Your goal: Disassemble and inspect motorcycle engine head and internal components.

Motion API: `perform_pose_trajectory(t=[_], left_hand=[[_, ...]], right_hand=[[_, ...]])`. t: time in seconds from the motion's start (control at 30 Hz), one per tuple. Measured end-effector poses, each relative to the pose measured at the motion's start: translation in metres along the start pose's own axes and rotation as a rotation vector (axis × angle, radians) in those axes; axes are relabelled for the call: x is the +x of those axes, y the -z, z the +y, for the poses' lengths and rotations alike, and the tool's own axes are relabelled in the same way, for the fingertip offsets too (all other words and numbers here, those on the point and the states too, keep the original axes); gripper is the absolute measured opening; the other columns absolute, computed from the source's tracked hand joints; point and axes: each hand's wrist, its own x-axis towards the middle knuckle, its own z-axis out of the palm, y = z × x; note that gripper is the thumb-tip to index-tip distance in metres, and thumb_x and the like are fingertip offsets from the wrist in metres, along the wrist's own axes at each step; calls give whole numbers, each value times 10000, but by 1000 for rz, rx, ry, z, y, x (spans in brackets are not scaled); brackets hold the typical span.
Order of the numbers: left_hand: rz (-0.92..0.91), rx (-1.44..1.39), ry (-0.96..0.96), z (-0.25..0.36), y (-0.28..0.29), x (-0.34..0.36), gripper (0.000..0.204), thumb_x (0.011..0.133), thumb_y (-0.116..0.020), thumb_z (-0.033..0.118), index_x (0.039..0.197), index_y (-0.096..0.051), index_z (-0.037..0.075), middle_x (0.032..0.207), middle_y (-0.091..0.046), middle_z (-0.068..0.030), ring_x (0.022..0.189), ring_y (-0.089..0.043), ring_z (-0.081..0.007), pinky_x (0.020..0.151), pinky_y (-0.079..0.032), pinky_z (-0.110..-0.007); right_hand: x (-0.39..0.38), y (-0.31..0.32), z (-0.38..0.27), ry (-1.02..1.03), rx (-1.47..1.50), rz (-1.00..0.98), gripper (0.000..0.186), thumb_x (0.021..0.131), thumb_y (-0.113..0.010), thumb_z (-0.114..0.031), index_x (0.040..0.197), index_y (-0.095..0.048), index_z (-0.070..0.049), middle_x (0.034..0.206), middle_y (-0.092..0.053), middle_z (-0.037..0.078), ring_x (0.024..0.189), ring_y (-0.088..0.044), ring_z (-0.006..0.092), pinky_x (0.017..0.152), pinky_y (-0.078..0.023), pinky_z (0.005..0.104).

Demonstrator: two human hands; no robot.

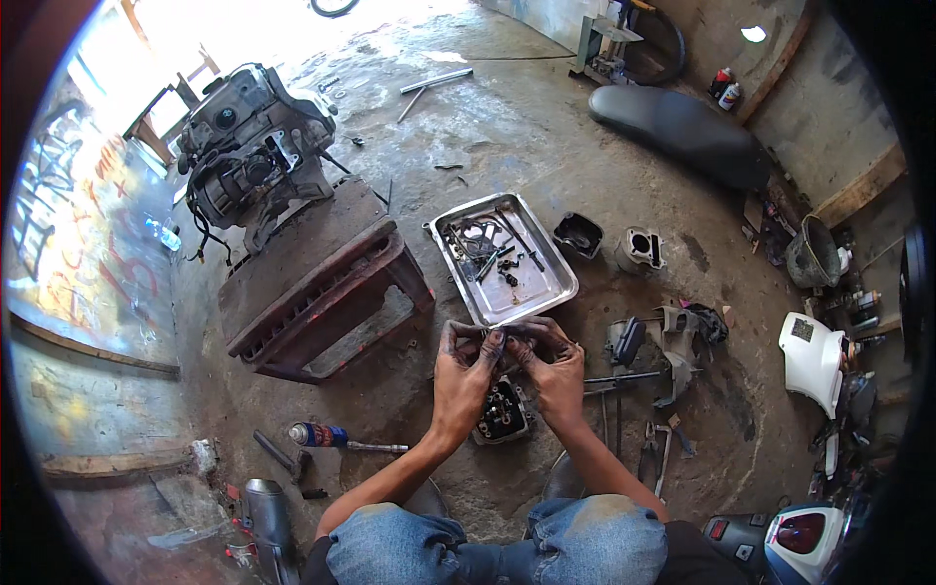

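My left hand (466, 370) and my right hand (552, 369) are raised close together above a dark metal engine cylinder head (501, 413) lying on the concrete floor between my knees. Both hands are greasy. Their fingertips pinch a small dark part (509, 341) between them; its shape is too small to tell. Just beyond my hands sits a shiny steel tray (538, 294) holding several bolts, springs and small tools.
An engine (252, 146) rests on a low wooden bench (317, 283) at left. A cylinder block (639, 250), a black cover (577, 236), a seat (678, 127), hand tools (624, 390), a spray can (318, 435) and white body panels (811, 357) lie around.
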Motion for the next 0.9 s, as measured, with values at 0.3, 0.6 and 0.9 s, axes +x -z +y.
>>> perform_pose_trajectory(t=[0.3, 0.6, 0.9], left_hand=[[45, 58, -213, -11, -2, -2, 246, 976, -650, 99, 1114, -481, -14, 1005, -685, -103, 919, -630, -120, 777, -534, -277], [-6, 85, -194, -5, -1, -4, 226, 984, -637, 98, 1118, -500, -20, 1006, -696, -114, 918, -642, -121, 787, -529, -277], [146, -139, -117, -12, -6, -7, 133, 1014, -607, 151, 1020, -499, 75, 928, -633, -17, 837, -577, -57, 711, -489, -223]], right_hand=[[-3, -5, 1, -65, 117, 36, 158, 906, -723, -66, 1042, -716, 15, 991, -729, 56, 875, -651, 98, 810, -523, 265], [3, -5, -10, -133, 207, 73, 131, 899, -741, -81, 1000, -721, 0, 924, -729, 38, 815, -647, 89, 758, -532, 262], [1, -19, 14, -73, 184, 79, 105, 900, -731, -68, 986, -713, -11, 916, -713, 15, 797, -629, 68, 762, -529, 244]])
